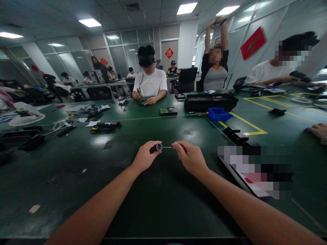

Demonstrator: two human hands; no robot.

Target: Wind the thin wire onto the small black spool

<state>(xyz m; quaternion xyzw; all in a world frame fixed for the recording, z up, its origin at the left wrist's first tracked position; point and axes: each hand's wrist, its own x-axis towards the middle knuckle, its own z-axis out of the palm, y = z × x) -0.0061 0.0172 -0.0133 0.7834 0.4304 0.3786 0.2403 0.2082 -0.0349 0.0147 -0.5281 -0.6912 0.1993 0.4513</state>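
Note:
My left hand (144,157) is closed around a small black cylinder (158,147), which has a round, silver-rimmed end facing me; it looks like a small flashlight. Level with it, my right hand (191,157) pinches a thin screwdriver (167,147). A bit of red shows at the fingertips, and the rest of the handle is hidden in the hand. The metal shaft points left and reaches the cylinder's side; whether the tip sits in a screw cannot be made out. Both hands are above the green table (163,204).
A blue bin (219,114) and a long black tray (211,102) stand ahead right. A hard drive (168,111) lies ahead, a coiled black cable (104,127) ahead left. Black parts (236,135) and a partly blurred white object (245,180) lie right. Co-workers sit across the table.

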